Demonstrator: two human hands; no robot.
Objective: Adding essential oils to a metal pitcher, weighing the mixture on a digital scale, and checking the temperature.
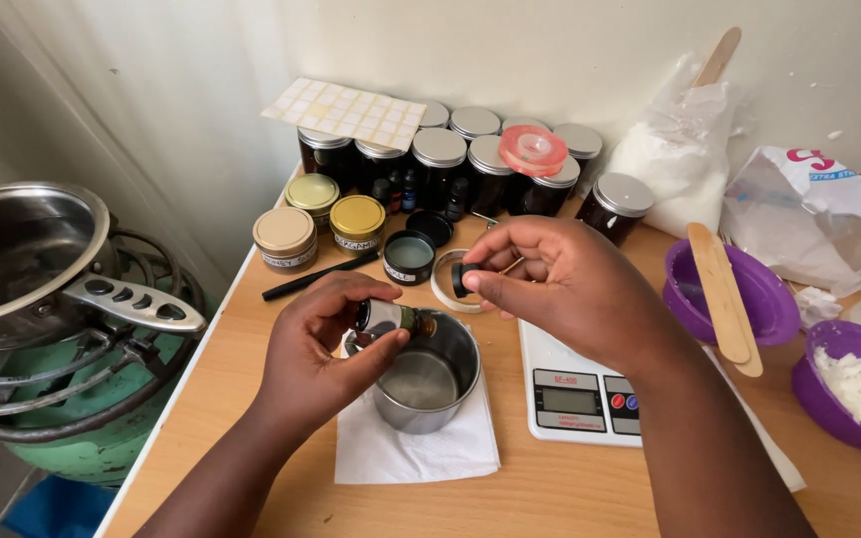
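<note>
My left hand holds a small dark bottle with a white label, tipped sideways with its mouth over a small steel cup. The cup stands on a white paper napkin and holds a pale liquid. My right hand is raised just behind the cup and pinches the bottle's small black cap between thumb and fingers.
A white digital scale lies right of the cup. Several dark jars with silver lids, gold-lidded jars and an open jar stand behind. Purple bowls with wooden sticks sit right; a steel pan rests on a gas burner left.
</note>
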